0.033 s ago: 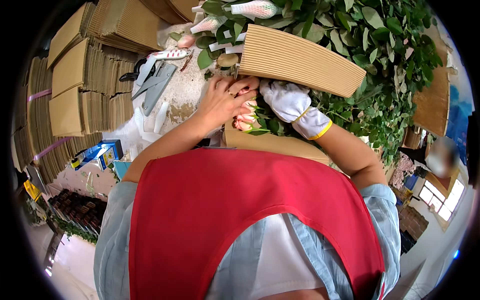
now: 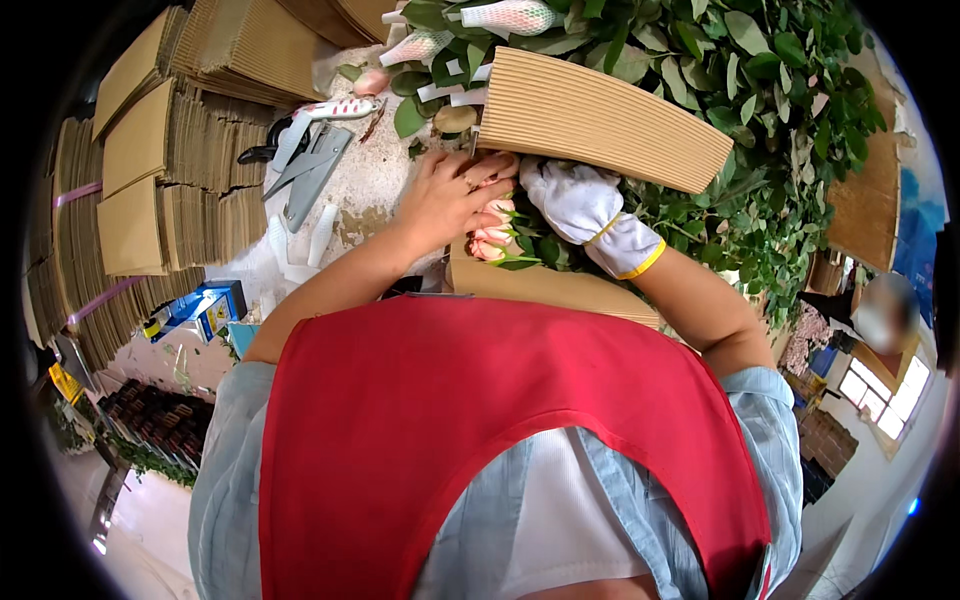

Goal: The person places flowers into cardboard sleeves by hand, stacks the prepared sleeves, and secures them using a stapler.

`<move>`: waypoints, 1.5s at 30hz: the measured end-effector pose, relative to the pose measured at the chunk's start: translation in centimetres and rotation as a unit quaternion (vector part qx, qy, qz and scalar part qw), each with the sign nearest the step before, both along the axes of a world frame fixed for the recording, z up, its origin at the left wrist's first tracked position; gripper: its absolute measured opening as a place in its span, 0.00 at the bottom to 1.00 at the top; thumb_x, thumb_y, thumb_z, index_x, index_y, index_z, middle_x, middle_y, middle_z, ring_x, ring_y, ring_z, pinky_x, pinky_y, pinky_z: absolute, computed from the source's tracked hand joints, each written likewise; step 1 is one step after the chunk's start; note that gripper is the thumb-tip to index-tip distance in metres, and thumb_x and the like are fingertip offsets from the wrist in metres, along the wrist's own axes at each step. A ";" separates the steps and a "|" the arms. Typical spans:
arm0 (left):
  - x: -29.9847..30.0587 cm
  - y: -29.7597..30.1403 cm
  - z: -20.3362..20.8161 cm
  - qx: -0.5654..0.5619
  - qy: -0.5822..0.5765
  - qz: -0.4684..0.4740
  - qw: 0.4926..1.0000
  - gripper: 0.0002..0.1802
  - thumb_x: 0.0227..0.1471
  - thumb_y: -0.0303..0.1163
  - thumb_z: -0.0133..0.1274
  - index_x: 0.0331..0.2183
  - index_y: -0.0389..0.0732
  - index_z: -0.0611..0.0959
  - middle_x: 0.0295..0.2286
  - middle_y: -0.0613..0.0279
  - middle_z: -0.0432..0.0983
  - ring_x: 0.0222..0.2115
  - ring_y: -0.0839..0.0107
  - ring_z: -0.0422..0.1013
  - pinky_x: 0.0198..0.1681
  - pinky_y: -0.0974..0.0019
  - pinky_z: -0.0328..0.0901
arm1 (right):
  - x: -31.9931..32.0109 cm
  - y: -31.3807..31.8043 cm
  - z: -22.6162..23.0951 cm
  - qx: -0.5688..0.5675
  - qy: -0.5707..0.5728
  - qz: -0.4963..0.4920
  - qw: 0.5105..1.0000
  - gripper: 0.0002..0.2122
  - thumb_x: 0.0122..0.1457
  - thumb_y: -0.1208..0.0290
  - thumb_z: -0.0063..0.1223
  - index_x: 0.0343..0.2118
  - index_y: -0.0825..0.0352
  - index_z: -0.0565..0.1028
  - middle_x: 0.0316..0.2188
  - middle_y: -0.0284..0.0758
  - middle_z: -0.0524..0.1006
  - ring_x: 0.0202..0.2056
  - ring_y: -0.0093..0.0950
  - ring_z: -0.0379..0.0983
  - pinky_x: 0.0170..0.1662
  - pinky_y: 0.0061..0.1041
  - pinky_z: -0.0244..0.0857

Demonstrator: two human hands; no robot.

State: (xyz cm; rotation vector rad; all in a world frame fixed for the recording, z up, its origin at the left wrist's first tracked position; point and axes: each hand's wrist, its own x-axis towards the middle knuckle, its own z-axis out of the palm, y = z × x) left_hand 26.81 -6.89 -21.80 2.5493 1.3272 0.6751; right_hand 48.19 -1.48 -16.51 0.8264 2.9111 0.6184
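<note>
My bare left hand [image 2: 440, 203] curls its fingers over the heads of a small bunch of pale pink roses [image 2: 490, 242]. Some blooms are hidden beneath those fingers. Close by on the right, my right hand [image 2: 578, 203], in a white work glove with a yellow-edged cuff, lies against the leafy side of the bunch; its fingertips are out of sight. The roses rest on brown cardboard [image 2: 545, 283] close to my red apron. A corrugated cardboard flap [image 2: 605, 118] rises just beyond both hands.
A grey stapler-like tool [image 2: 318, 178] lies on the worktop at left, near stacked cardboard sheets [image 2: 140, 140]. Net-sleeved buds [image 2: 510, 16] lie at the far side. A big heap of leafy stems [image 2: 770, 120] fills the right. Another person [image 2: 885, 315] is at far right.
The fingers of my left hand have shifted slightly over the rose heads. My gloved right hand and the cardboard look almost unchanged.
</note>
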 end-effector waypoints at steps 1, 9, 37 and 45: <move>-0.2 0.4 -0.1 -0.088 -0.039 -0.016 0.995 0.26 0.39 0.46 0.60 0.45 0.58 0.80 0.51 0.67 0.66 0.48 0.61 0.61 0.54 0.49 0.52 | 0.0 0.2 -0.3 0.017 0.027 0.005 0.999 0.13 0.48 0.68 0.48 0.38 0.65 0.74 0.21 0.32 0.74 0.22 0.27 0.72 0.25 0.31 0.68; -3.2 0.4 3.4 -0.210 -0.240 0.023 0.947 0.21 0.45 0.34 0.60 0.45 0.47 0.80 0.40 0.54 0.75 0.41 0.59 0.70 0.47 0.60 0.62 | -1.4 -0.3 11.7 -0.361 0.014 -0.152 0.920 0.14 0.50 0.73 0.50 0.42 0.64 0.69 0.24 0.38 0.74 0.23 0.37 0.74 0.24 0.35 0.68; -0.1 -2.2 0.2 -0.231 -0.141 0.093 0.958 0.27 0.33 0.46 0.66 0.42 0.63 0.83 0.39 0.67 0.68 0.42 0.64 0.59 0.51 0.60 0.47 | -4.6 -0.8 7.2 -0.516 -0.246 -0.056 0.819 0.10 0.55 0.63 0.49 0.35 0.61 0.76 0.30 0.38 0.78 0.32 0.38 0.76 0.32 0.35 0.70; -0.1 -2.3 0.1 -0.190 -0.129 0.089 0.969 0.28 0.34 0.49 0.65 0.43 0.62 0.83 0.40 0.68 0.69 0.41 0.63 0.60 0.52 0.56 0.47 | -3.8 -0.6 7.6 -0.550 -0.173 -0.098 0.811 0.11 0.55 0.63 0.46 0.30 0.65 0.75 0.24 0.43 0.77 0.27 0.43 0.74 0.30 0.39 0.69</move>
